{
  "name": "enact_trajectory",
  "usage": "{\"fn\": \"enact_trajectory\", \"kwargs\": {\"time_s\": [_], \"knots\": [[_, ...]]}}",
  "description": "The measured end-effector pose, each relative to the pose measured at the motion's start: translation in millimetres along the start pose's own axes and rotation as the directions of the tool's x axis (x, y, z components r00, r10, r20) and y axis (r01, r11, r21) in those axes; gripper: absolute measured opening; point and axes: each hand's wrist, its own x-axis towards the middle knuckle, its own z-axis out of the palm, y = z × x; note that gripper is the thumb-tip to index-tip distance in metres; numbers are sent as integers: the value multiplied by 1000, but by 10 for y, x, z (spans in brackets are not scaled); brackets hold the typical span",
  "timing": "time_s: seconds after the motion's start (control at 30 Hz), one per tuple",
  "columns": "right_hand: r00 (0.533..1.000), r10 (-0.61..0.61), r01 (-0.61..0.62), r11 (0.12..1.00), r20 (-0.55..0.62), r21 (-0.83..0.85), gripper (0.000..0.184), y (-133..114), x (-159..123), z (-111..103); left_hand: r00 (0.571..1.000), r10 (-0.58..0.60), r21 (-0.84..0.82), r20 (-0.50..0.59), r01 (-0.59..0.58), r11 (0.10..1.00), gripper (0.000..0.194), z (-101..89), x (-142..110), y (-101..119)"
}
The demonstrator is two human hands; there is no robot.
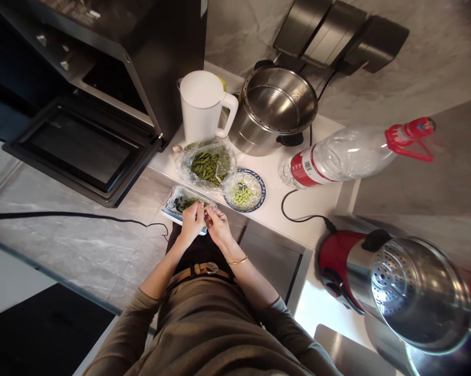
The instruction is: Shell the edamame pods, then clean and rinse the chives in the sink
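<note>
My left hand (193, 220) and my right hand (218, 225) meet, fingertips pinched together on a small edamame pod that the fingers mostly hide. Beneath them is a white bin with a blue edge (167, 212), with dark green pod shells (184, 203) inside. Just beyond, on the counter, an open clear plastic bag (183, 168) holds many whole green edamame pods (207, 168). To its right, a blue-and-white patterned plate (262, 192) carries a pile of light green shelled beans (243, 195). A gold bangle circles my right wrist.
Behind the bag stand a white jug (200, 112) and a steel pot with a perforated insert (254, 137). A large plastic bottle (348, 154) and a red-and-steel appliance (343, 261) are rightward. An oven door (82, 146) hangs open at left; a black cord (82, 214) stretches nearby.
</note>
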Motion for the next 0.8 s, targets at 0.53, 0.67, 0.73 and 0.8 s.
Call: {"fn": "enact_trajectory", "kwargs": {"time_s": [0.53,0.67,0.73,0.8], "knots": [[971,212,-217,975,111,40,12,-143,141,-136,973,210,559,94,-226,798,34,-248,144,-238],[973,228,-231,966,41,118,7,-288,221,-254,979,-69,667,192,-79,741,28,-274,198,-436],[981,191,-195,968,42,159,8,-385,252,-295,942,-234,711,242,-8,703,25,-226,222,-560],[985,159,-168,969,63,180,10,-468,271,-315,917,-310,722,251,36,691,27,-155,257,-651]]}}
